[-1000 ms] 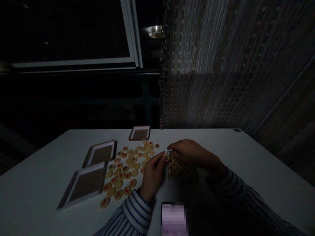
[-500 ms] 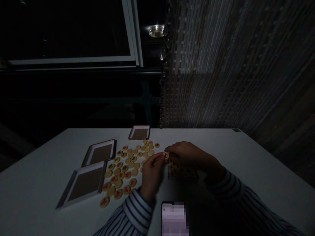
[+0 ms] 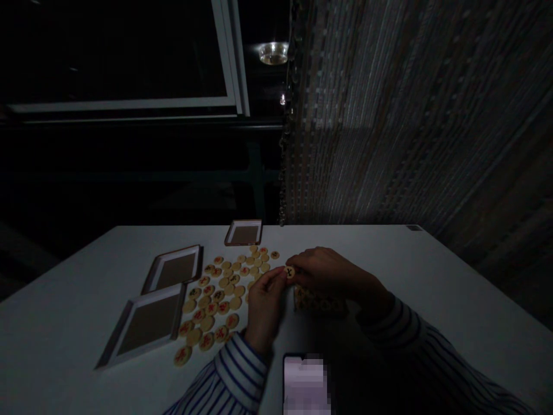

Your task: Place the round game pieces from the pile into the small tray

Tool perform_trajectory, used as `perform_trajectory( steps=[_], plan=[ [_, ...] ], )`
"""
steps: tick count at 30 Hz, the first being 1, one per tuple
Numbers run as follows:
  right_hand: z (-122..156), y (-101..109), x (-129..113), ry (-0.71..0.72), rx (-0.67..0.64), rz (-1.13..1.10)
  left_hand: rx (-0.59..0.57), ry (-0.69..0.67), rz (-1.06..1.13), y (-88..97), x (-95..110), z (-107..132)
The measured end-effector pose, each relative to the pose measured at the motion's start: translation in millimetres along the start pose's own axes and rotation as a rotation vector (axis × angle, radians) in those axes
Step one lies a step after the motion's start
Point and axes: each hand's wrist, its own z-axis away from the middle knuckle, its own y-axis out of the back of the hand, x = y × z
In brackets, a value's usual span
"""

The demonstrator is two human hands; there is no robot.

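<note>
A round Chinese chess piece [image 3: 290, 272] with a black character is pinched between the fingertips of both hands. My left hand [image 3: 265, 302] grips it from the left, thumb and forefinger closed. From the right, my right hand [image 3: 324, 272] closes its fingers on the same piece; some of those fingers are hidden. Just below the right hand sits a small box [image 3: 320, 308] holding several pieces, partly shaded by the hand. Left of my left hand, many loose pieces [image 3: 211, 308] lie spread on the table, some showing red or black characters, others blank side up.
A shallow open box part [image 3: 173, 271] and a paler one [image 3: 147, 325] lie at the left. A smaller box lid [image 3: 244, 232] lies at the back of the white table [image 3: 389, 253]. A lit phone [image 3: 305, 383] is at the front edge. A bead curtain [image 3: 345, 115] hangs behind.
The held piece has turned slightly between my fingers, so its black character sits at another angle. Both hands stay nearly in place.
</note>
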Motion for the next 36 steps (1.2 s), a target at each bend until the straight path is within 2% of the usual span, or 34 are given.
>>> perform_trajectory(
  steps=[15,22,25,29,36],
  plan=[
    [-0.7,-6.0,2.2,0.026,0.071,-0.017,0.003,0.002,-0.011,0.8,0.8,-1.7],
    [-0.2,-2.9,2.5,0.019,0.023,-0.043,-0.043,-0.018,-0.011,0.8,1.5,0.1],
    [1.4,-1.3,6.4,0.007,0.017,-0.063,-0.041,-0.020,-0.063,1.1,0.1,-0.3],
    [4.0,-1.0,15.3,-0.102,-0.002,0.005,-0.030,-0.033,-0.171,1.9,-4.7,-2.0],
    [6.0,-6.0,28.6,-0.198,-0.062,0.088,-0.117,-0.196,-0.426,0.8,-12.4,2.0]
  ],
)
